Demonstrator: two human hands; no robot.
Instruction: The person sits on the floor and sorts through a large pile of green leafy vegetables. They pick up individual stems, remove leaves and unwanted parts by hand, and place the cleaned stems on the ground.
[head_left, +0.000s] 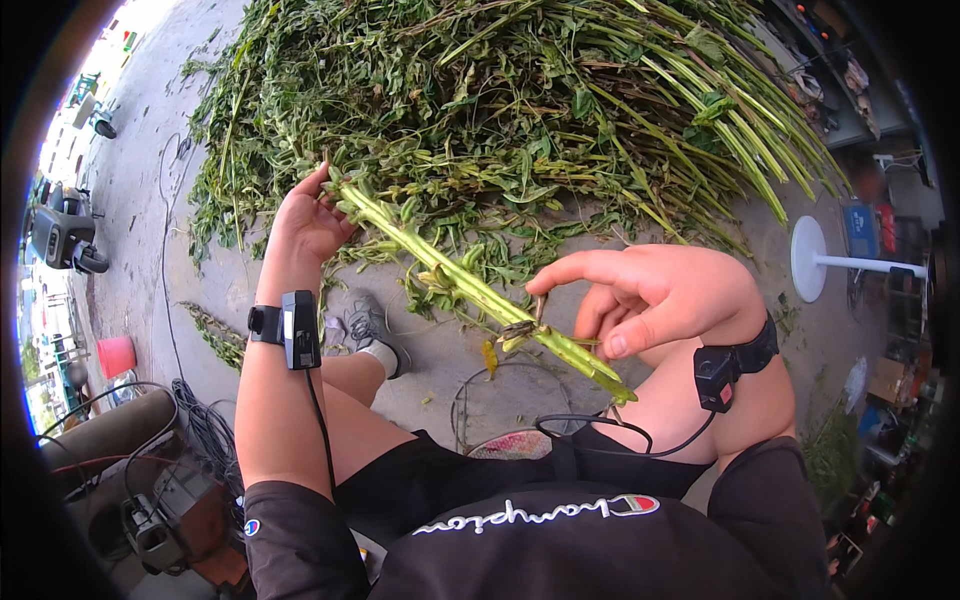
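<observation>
A thick green plant stalk, with pods along it that look like sesame, slants across the space before my lap. Its leafy upper end is in my left hand, whose fingers are partly hidden behind the pods. Beside the cut lower end hovers my right hand, thumb and fingers apart. Its index fingertip is close to a small brown stub on the stalk; whether they touch is unclear. Withered bits cling to the stalk near there. Beyond both hands spreads a large heap of leafy cut stalks.
Loose leaves litter the concrete floor. To the left are a coiled cable, a pink bucket and a scooter. A white round-based stand is at the right. Black cords run from devices strapped to both wrists.
</observation>
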